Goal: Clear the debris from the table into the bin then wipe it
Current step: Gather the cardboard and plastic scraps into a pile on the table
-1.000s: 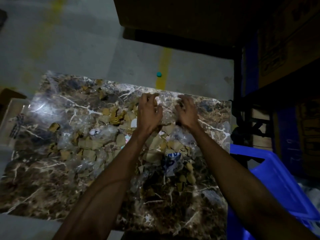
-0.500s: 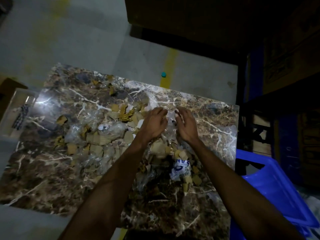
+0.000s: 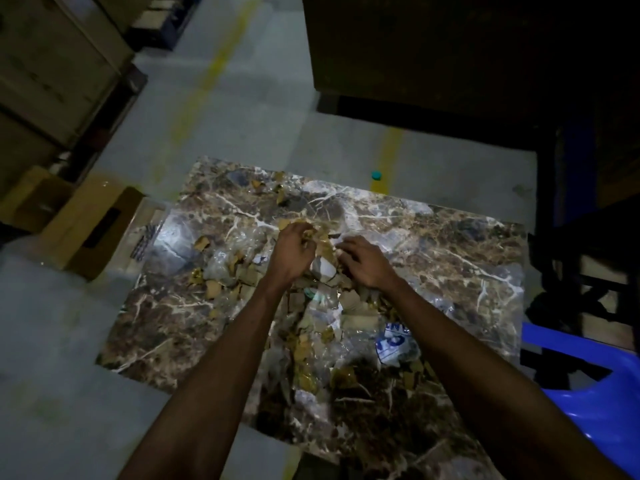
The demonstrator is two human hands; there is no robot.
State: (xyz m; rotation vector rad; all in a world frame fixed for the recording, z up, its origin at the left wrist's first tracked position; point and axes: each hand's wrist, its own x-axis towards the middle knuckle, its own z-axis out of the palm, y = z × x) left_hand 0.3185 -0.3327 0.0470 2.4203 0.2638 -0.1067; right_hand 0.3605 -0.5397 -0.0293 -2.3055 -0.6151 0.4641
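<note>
1. My left hand (image 3: 292, 252) and right hand (image 3: 363, 261) curl around cardboard scraps (image 3: 323, 244) in the table (image 3: 450, 244) centre; in this dim light I think both grip.
2. Light plastic film (image 3: 391, 341) nearer me can slip down before the blue bin (image 3: 595, 386), right of the table.

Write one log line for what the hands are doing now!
left hand: grips scraps | right hand: gathers scraps | debris: on table | bin: right

Brown white-veined marble table (image 3: 433, 244) — tan debris (image 3: 249, 275) — blue bin (image 3: 602, 386).
</note>
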